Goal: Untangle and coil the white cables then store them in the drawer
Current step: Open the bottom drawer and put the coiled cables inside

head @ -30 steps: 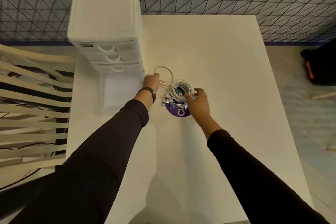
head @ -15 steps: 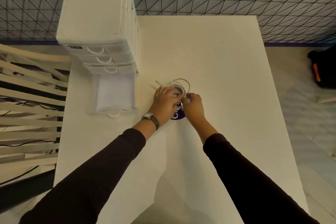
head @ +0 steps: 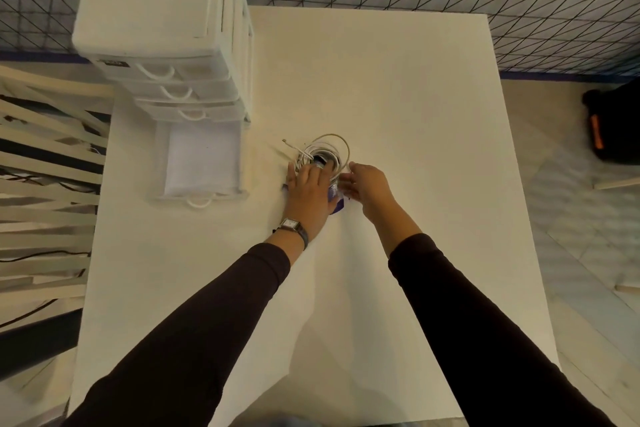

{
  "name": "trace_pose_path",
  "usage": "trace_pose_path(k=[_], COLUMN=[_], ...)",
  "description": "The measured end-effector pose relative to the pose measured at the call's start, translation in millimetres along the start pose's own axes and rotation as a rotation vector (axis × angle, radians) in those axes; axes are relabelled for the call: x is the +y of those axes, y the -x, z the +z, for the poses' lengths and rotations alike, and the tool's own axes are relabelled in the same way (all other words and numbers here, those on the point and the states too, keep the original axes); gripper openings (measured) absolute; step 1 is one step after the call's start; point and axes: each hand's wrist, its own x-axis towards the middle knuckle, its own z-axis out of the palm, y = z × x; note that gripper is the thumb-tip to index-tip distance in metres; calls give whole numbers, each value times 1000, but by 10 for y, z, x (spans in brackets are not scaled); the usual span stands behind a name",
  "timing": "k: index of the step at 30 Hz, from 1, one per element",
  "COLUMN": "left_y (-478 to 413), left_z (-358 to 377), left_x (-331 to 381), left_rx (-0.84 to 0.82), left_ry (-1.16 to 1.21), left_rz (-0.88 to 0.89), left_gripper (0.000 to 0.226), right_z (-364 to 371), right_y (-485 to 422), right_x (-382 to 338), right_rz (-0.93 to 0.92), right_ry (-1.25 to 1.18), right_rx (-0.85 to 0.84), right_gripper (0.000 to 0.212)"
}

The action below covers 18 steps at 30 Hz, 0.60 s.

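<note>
White cables (head: 323, 150) coiled on table (head: 398, 97), open drawer (head: 202, 166) at 9 o'clock. Left hand (head: 306, 196) flat on coil; right hand (head: 369, 185) loose-fingered at its 3 o'clock edge. Likely light, springy: grip across all loops.

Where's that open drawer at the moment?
Head view: the open drawer juts from the bottom of the white drawer unit at the table's left edge, just left of the white cables and left hand.
</note>
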Motion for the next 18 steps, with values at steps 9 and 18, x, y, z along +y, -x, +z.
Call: trace_pose_path(k=[9, 18], left_y=[-144, 27], left_z=[-66, -825], left_x=[-22, -202], left_rx=[-104, -139], left_ry=[-51, 1530], left_rz=[-31, -508], left_gripper=[59, 20], right_z=[-40, 54], right_y=[138, 407], right_x=[9, -46], right_rz=[5, -159], right_ry=[-86, -35], right_rx=[-105, -106], right_gripper=[23, 21])
